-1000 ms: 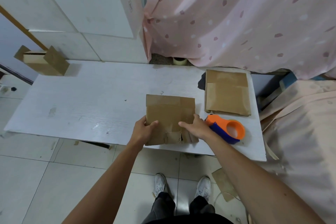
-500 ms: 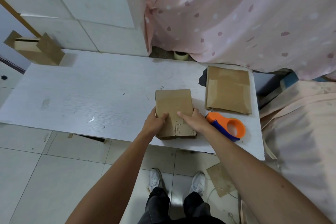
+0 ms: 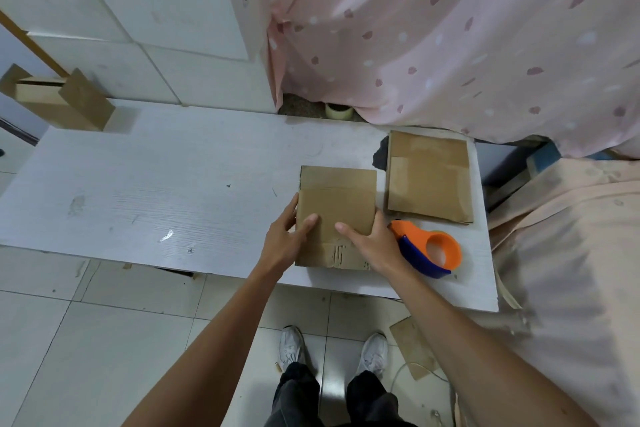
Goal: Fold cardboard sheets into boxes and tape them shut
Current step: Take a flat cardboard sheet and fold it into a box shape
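A flattened brown cardboard sheet (image 3: 337, 198) lies on the white table (image 3: 173, 184) near its front edge. My left hand (image 3: 285, 236) grips the sheet's left edge, thumb on top and fingers along the side. My right hand (image 3: 370, 241) holds the right edge the same way, thumb lying across the top face. An orange and blue tape dispenser (image 3: 429, 250) rests just right of my right hand. A stack of flat cardboard sheets (image 3: 429, 177) lies at the table's right end.
A folded cardboard box (image 3: 59, 97) with open flaps stands at the table's far left. A tape roll (image 3: 339, 110) sits at the back under a pink curtain (image 3: 450, 38). White boxes are stacked behind. A cardboard scrap (image 3: 414, 347) lies on the tiled floor.
The cardboard sheet has been folded narrower, from a wide piece to a compact flat rectangle. Both hands stayed on its sides and came closer together.
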